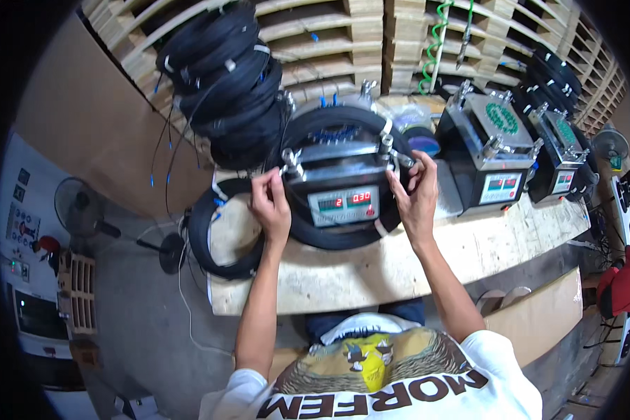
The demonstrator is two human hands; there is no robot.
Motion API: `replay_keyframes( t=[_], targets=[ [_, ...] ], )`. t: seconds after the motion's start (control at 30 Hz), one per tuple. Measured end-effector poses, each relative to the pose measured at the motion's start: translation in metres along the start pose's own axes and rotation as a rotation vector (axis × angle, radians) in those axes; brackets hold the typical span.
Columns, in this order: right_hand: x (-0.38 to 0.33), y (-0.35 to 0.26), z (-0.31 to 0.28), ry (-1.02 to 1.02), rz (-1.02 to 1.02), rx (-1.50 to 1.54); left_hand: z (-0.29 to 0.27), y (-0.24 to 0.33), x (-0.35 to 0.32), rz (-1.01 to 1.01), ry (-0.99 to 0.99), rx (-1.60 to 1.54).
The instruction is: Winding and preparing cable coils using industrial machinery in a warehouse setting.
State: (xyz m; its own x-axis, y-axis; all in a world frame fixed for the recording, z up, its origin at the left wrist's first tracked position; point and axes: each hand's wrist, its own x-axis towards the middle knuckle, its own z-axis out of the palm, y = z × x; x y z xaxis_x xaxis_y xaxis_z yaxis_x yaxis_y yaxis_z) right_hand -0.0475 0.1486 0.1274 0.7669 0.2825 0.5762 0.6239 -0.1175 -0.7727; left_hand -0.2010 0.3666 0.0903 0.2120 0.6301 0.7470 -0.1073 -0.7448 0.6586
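Before me stands a polishing machine (343, 204) with a lit red display and a metal top frame. A black cable coil (339, 240) is looped around it. At the front left corner, the fingers of my left hand (271, 204) are closed at the end of a metal clamp lever (292, 165). My right hand (418, 197) is closed at the right clamp lever (399, 157), its thumb below the lever and its fingers bent above. The fingertips partly hide what they grip. Blue connectors (329, 101) stick up behind the machine's top plate.
A tall stack of black cable coils (224, 84) rises at the back left, and another coil (197, 234) lies at the table's left edge. Two similar machines (492, 157) (558, 157) stand to the right on the wooden table (469, 248). Wooden pallets (350, 42) line the back.
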Motion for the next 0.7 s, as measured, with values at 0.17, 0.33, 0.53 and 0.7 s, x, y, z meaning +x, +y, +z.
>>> replay_keyframes(
  t=[0.17,0.33,0.53,0.7],
  targets=[
    [-0.047,0.007,0.008,-0.352,-0.309,-0.374,-0.001,0.0,0.005,0.041,0.016,0.06],
    [-0.056,0.002,0.021,-0.379,-0.28,-0.679,-0.002,-0.003,0.003,0.067,0.024,0.095],
    [-0.061,0.001,0.026,-0.324,-0.27,-0.768,-0.001,0.009,-0.001,0.035,0.008,0.113],
    [-0.061,0.0,0.029,-0.319,-0.276,-0.767,-0.002,0.006,0.001,0.06,0.031,0.102]
  ],
)
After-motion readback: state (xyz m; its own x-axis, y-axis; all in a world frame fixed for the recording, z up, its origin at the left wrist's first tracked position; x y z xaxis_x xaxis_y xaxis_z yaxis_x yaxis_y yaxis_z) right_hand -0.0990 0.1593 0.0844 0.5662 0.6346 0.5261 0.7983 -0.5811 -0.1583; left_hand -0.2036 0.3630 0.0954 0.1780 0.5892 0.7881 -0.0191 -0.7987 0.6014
